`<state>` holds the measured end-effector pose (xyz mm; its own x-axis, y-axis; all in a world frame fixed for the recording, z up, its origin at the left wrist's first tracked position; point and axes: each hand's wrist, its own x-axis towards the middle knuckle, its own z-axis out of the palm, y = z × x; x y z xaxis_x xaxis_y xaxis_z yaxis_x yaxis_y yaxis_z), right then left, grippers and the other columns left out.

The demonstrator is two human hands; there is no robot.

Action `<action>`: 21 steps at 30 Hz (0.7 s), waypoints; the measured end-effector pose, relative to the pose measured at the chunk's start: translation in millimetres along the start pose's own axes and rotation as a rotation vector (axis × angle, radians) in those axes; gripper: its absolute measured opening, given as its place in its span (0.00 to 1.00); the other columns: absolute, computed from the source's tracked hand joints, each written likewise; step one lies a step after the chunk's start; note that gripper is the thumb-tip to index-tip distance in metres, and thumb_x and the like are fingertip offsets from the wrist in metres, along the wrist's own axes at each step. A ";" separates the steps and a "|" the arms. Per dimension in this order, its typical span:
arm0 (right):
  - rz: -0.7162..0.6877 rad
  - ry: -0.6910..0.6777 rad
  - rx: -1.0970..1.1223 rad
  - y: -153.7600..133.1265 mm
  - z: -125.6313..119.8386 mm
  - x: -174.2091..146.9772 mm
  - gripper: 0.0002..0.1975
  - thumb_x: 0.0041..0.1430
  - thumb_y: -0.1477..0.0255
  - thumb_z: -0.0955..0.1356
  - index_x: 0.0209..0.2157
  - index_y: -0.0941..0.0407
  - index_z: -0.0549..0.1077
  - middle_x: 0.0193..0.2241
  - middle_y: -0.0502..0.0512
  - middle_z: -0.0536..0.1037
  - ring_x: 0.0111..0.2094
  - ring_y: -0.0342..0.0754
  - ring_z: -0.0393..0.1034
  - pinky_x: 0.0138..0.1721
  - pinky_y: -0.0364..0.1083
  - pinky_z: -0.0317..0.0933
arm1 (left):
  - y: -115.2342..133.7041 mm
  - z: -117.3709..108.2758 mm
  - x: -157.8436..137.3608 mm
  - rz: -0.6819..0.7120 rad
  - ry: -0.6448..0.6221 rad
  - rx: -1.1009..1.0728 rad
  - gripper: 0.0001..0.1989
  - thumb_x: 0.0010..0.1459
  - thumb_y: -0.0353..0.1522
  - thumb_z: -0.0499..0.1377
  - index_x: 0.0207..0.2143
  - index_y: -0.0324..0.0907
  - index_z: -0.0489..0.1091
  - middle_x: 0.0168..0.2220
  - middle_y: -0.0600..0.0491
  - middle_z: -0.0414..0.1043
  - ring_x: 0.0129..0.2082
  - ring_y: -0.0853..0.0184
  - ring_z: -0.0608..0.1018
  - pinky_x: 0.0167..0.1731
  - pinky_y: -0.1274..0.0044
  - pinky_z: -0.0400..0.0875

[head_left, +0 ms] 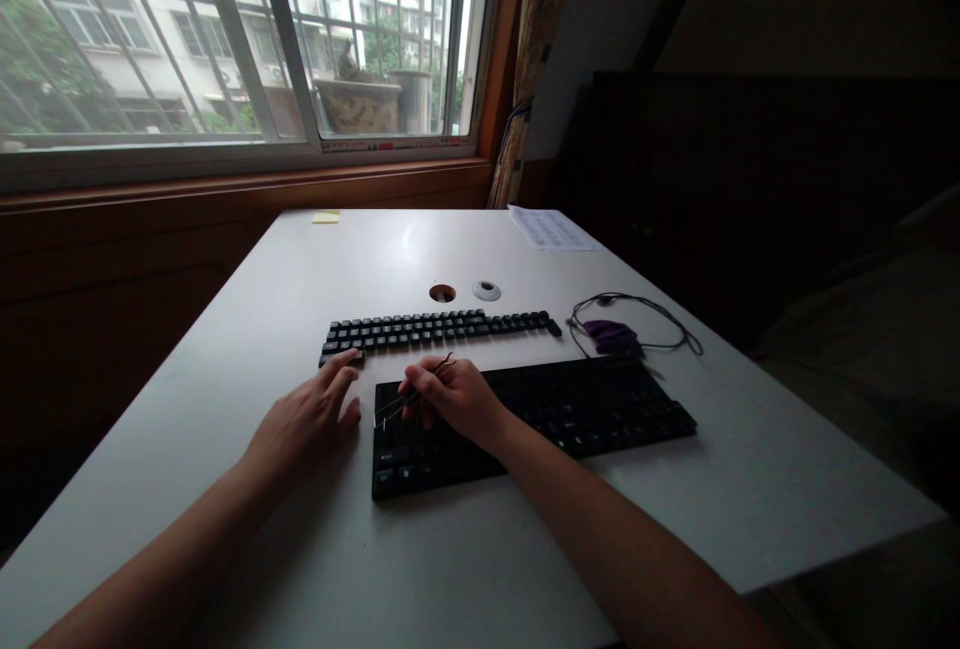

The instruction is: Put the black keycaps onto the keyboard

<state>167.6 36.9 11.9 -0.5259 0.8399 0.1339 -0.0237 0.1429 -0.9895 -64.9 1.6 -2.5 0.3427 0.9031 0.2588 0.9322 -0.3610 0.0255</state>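
A black keyboard point(600, 404) lies on the white table, many of its keys in shadow. Over its left end, my right hand point(446, 394) is closed around a thin wire keycap puller point(397, 407), whose two prongs point down at the left edge of the keyboard. Behind the keyboard, loose black keycaps point(420, 331) stand in rows. My left hand point(315, 407) is left of the keyboard, fingers apart. Its fingertips touch or hover at a keycap point(357, 356) at the near left of the rows; contact is hard to tell.
A dark cable point(679, 319) loops beside a purple cloth point(611, 336) at the right. Farther back on the white table point(390, 259) are a cable hole point(442, 294), a round grommet point(487, 290), a printed sheet point(553, 228) and a yellow note point(326, 217).
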 end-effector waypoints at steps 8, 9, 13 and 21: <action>-0.006 0.006 -0.056 2.6 -1.5 -0.4 0.21 0.64 0.55 0.64 0.33 0.59 0.76 0.18 0.49 0.75 0.14 0.36 0.64 0.16 0.37 0.55 | -3.8 -4.2 0.7 -0.068 0.091 -0.030 0.08 0.63 0.30 0.50 0.45 0.41 0.59 0.55 0.41 0.66 0.36 0.58 0.80 0.30 0.69 0.74; -0.006 0.006 -0.057 2.2 -1.5 -0.5 0.21 0.64 0.55 0.64 0.33 0.59 0.76 0.18 0.49 0.75 0.14 0.36 0.64 0.16 0.37 0.55 | -4.3 -4.2 0.7 -0.064 0.085 -0.028 0.08 0.63 0.30 0.50 0.45 0.41 0.59 0.55 0.41 0.66 0.36 0.58 0.80 0.30 0.70 0.74; -0.007 0.008 -0.054 0.8 -0.9 -0.5 0.21 0.64 0.55 0.64 0.32 0.59 0.75 0.18 0.49 0.74 0.15 0.37 0.64 0.16 0.37 0.55 | -5.4 -2.7 0.4 -0.044 0.068 -0.024 0.08 0.63 0.29 0.50 0.45 0.41 0.59 0.55 0.42 0.66 0.38 0.57 0.80 0.32 0.69 0.75; 0.004 0.004 -0.053 4.5 -1.1 0.6 0.22 0.64 0.54 0.64 0.33 0.59 0.75 0.18 0.49 0.74 0.15 0.37 0.64 0.16 0.37 0.56 | -7.5 -0.1 -0.2 -0.025 0.048 -0.061 0.09 0.62 0.29 0.50 0.46 0.42 0.60 0.58 0.42 0.65 0.37 0.57 0.80 0.32 0.68 0.75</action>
<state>168.1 38.6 7.7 -0.5225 0.8427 0.1299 0.0238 0.1667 -0.9857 -72.0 4.1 -2.7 0.3121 0.9004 0.3031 0.9310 -0.3534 0.0913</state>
